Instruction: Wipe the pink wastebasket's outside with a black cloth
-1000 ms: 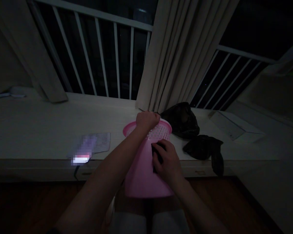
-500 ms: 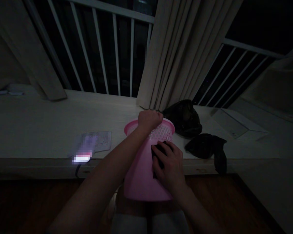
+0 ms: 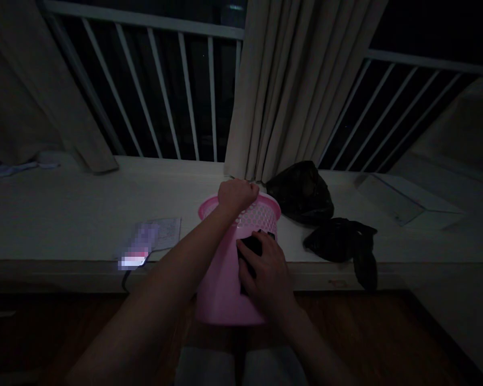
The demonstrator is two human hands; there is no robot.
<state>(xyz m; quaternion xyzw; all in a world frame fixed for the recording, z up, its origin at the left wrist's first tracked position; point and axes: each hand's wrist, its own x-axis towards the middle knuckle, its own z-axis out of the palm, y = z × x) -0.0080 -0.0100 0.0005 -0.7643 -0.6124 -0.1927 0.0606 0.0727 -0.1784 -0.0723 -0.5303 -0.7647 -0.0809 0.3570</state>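
Dim light is leaving the room murky, with deep shadow swallowing the floor [image 3: 366, 338]; a pixelated patch [image 3: 139, 246] is glowing white along its lower edge, a pale streak [image 3: 236, 7] is showing in the near-black window [image 3: 201, 13], and wide-angle distortion is stretching the frame's edges

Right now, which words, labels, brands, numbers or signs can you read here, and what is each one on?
No text is readable.
Paper on the ledge: faint lines of marks, too small and dim to read.
Glowing object by the paper: pixelated, nothing legible.
White box: a faint mark, too small to read.
Pink basket: no lettering shows on its visible side.
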